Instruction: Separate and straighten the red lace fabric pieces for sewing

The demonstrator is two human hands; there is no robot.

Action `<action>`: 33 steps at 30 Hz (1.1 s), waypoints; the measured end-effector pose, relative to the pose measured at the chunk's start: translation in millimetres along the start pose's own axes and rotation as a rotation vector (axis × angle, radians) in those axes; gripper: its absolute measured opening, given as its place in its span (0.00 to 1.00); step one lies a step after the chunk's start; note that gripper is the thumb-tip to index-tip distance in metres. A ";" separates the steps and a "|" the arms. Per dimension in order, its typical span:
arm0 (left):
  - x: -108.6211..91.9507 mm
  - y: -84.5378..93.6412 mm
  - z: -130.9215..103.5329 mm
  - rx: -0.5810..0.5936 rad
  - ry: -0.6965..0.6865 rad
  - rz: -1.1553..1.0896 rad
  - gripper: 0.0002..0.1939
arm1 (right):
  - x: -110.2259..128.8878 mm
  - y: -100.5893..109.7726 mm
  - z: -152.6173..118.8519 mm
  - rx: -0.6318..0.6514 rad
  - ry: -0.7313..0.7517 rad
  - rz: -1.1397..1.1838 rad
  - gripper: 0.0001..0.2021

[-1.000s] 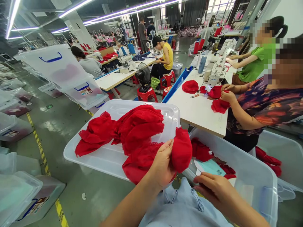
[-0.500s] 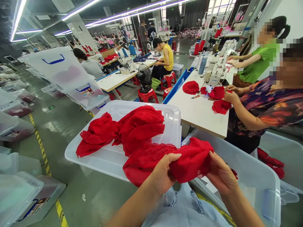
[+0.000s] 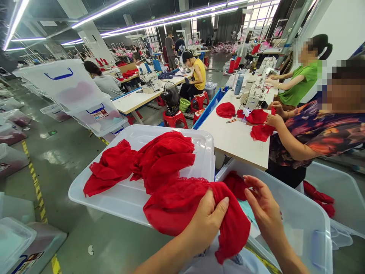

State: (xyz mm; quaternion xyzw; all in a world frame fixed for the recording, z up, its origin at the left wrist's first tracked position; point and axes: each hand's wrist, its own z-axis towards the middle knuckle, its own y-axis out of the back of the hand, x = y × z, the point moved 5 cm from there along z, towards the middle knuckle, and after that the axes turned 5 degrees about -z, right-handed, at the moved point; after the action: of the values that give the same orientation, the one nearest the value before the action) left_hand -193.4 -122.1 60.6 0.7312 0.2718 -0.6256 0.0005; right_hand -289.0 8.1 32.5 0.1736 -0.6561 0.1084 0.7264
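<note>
Just beyond the left hand (image 3: 208,217), on one translucent plastic lid (image 3: 203,142): two touching bundles of red cloth (image 3: 165,160). Clasped between that hand's thumb and fingers, one red lace-edged piece (image 3: 235,224) with a dangling end. To its right, near one plastic storage bin (image 3: 312,213), a loosely cupped right hand (image 3: 265,209).

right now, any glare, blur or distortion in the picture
In the head view, ceiling strip lights glare and the floor shines; in the head view, red fabric in the left hand looks fairly crisp, the far pile soft; the head view also stretches things toward its edges.
</note>
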 end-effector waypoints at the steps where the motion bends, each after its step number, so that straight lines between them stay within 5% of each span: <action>1: -3.8 0.1 -0.5 -0.031 -0.041 0.091 0.13 | 6.5 -2.2 -5.7 0.100 0.055 -0.030 0.25; 4: -14.1 -11.4 -4.3 0.093 -0.074 0.251 0.06 | 26.2 -10.1 -23.1 0.383 0.148 -0.075 0.42; 6: -19.8 -22.4 -7.9 0.267 -0.050 0.255 0.08 | 32.1 -6.8 -24.5 0.334 0.111 -0.098 0.43; 8: -26.0 -26.6 -8.5 0.360 -0.081 0.284 0.15 | 29.5 -3.9 -21.2 0.275 0.002 -0.051 0.32; 10: -31.8 -20.0 -2.7 0.295 -0.199 0.344 0.17 | 20.5 -3.5 -18.0 0.244 -0.166 0.102 0.22; 13: -29.5 3.9 11.8 0.029 -0.280 0.279 0.15 | 6.4 -4.7 -17.3 0.144 -0.479 0.468 0.16; 15: -14.0 13.6 20.4 0.007 -0.107 0.077 0.17 | 3.9 -7.7 -17.7 0.103 -0.636 0.656 0.15; 19: 14.9 10.2 20.2 0.151 0.287 -0.245 0.28 | 9.3 -16.9 -16.4 0.231 -0.799 0.837 0.16; 25: 45.1 1.8 6.0 0.140 0.659 -0.411 0.30 | -3.3 -3.0 -14.0 0.184 -0.771 0.867 0.12; 27: 44.2 -3.1 4.8 0.176 0.630 -0.472 0.26 | -8.7 5.1 -13.9 0.156 -0.730 0.849 0.12; 33: 15.4 -6.2 10.4 0.133 0.242 -0.538 0.15 | -12.1 18.2 -18.6 0.194 -0.571 0.642 0.19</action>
State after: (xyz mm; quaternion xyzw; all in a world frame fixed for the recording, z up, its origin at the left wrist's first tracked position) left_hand -204.4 -114.3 46.4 0.7007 0.4124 -0.5278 -0.2456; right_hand -280.4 32.9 21.0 0.0512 -0.8381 0.3375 0.4256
